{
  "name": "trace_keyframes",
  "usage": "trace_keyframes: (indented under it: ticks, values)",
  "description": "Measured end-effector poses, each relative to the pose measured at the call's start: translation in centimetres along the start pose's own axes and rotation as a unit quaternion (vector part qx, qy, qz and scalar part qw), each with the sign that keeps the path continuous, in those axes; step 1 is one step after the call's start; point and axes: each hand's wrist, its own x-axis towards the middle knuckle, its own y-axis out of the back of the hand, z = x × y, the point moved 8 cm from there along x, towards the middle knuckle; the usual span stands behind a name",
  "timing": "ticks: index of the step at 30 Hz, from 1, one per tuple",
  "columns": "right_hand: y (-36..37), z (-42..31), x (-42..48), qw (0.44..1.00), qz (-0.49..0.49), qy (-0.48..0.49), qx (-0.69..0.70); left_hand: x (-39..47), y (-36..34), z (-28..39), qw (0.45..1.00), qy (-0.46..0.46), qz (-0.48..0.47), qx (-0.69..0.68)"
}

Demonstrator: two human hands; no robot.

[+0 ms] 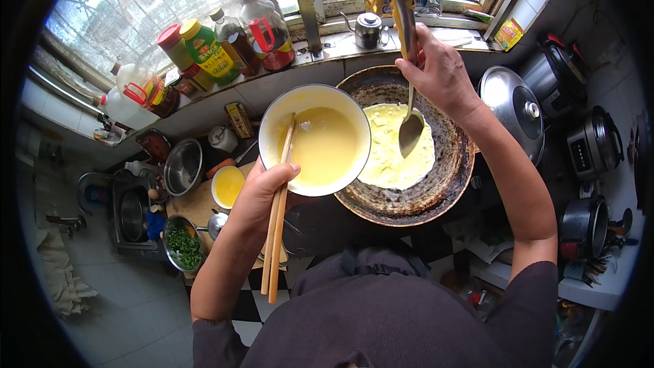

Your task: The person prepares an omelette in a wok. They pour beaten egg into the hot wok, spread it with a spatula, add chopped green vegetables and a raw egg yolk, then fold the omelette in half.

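My left hand (pixel 265 184) grips a white bowl (pixel 352 168) of pale yellow batter (pixel 327 138) by its near left rim. Wooden chopsticks (pixel 276 230) lean in the bowl, pinned under the thumb, their thick ends pointing down towards me. To the right, my right hand (pixel 434 69) holds a metal ladle (pixel 412 135) by its upright handle. The ladle's head rests on or just above a yellow layer of batter (pixel 388 163) in a dark, worn wok (pixel 454 179). The bowl overlaps the wok's left edge and hides part of the batter there.
On the left, a cutting board (pixel 199 204) stands near a bowl of yellow liquid (pixel 228 186), a steel bowl of chopped greens (pixel 184 245) and a sink (pixel 120 235). Bottles (pixel 212 56) and a small steel pot (pixel 369 30) line the windowsill. A domed lid (pixel 513 112) stands right of the wok.
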Motion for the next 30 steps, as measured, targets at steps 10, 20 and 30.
trace_keyframes:
  ticks: [10,20,30]
  values:
    - [-4.6,-1.4,-0.7,0.990,-0.135,0.016,-0.031,-0.1,-0.2,-0.5,1.000,0.002,0.030,0.005]
    - [-6.9,-5.1,1.4,0.990,-0.085,0.098,0.063,-0.8,0.2,-0.3,1.000,-0.016,0.022,0.010]
    - [-6.4,-6.1,3.4,0.990,-0.040,0.098,0.091,-1.7,0.3,-0.1,0.998,-0.008,0.057,0.015]
